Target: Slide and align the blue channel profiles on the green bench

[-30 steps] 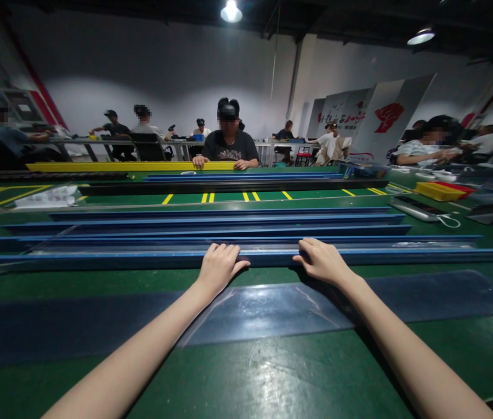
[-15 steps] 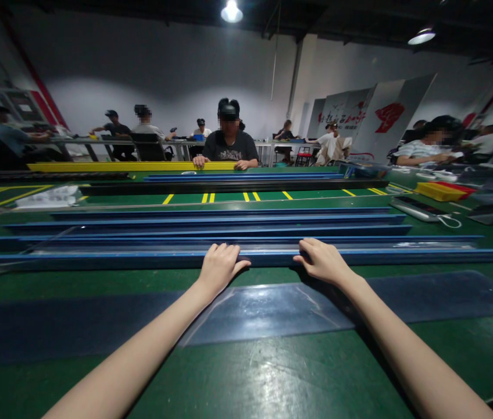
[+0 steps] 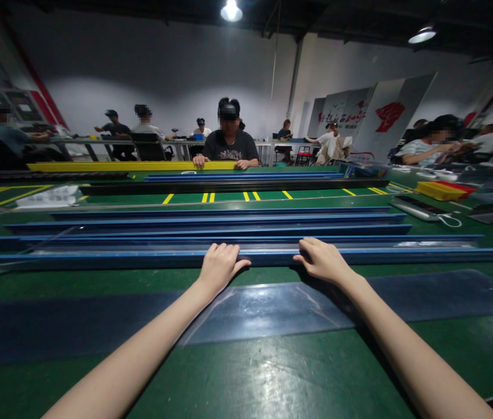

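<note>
Both of my hands grip the near edge of a long blue channel lying across the green table. My left hand is left of the middle, its fingers curled over the rim and its thumb along the near side. To the right, my right hand has its fingers bent over the same rim. Clear film shows inside the channel. Nearer to me, a long transparent sheet lies flat beneath my forearms.
More blue rails lie behind the channel, then a black rail. Across the table a person holds a yellow bar. A phone with a cable and a yellow tray are at the right.
My hands and the channel have not visibly moved. At the far right, a seated person's hands have risen towards the face.
</note>
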